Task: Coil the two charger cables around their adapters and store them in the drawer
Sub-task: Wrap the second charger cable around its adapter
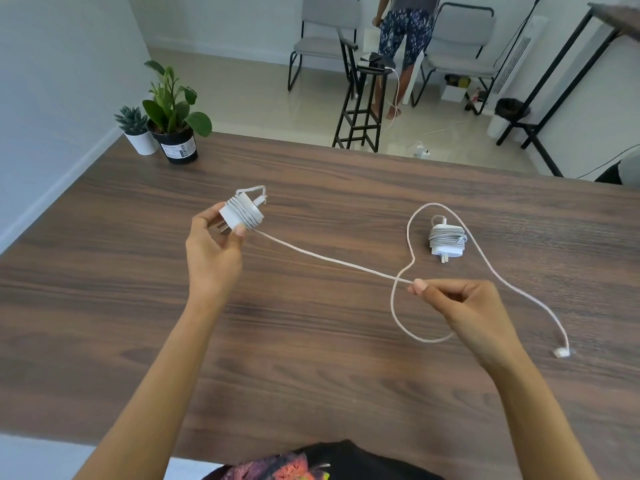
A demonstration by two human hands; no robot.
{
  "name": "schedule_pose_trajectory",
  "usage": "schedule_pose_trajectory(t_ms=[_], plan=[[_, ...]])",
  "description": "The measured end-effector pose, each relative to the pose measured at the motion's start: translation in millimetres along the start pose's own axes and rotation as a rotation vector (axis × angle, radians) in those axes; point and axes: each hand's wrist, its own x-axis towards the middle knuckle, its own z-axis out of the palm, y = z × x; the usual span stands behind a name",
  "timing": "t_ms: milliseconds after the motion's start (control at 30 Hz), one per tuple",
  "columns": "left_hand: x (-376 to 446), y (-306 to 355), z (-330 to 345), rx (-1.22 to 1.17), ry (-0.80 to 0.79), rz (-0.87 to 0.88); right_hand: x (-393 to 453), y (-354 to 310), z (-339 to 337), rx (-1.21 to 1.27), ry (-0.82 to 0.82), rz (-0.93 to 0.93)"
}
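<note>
Round white adapter (240,213), ribbed with coiled braided cable (332,260)

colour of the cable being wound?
White, same as the adapter it wraps; the cable shows best in the head view, against the dark wood table.

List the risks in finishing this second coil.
The loose cable loops round the finished charger on the table; pulling it in may drag that charger or snag on it. The left hand holds the adapter by its edges, so tension from the right hand could twist it free.
</note>
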Motion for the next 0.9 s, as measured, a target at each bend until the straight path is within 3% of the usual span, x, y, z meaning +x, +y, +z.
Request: schedule_pose_trajectory(t_ms=[133, 500, 900], plan=[[3.6, -11.8, 4.6, 0.077, -0.080, 0.009, 1.5, 11.3, -17.0, -0.216, 0.037, 0.000], [7.2, -23.8, 14.6, 0.165, -0.210, 0.030, -2.9, 39.9, -25.3, -0.225, 0.046, 0.095], [16.8, 7.3, 7.1, 0.043, -0.212, 0.089, -1.7, 61.0, -31.1, -0.246, 0.026, 0.174]])
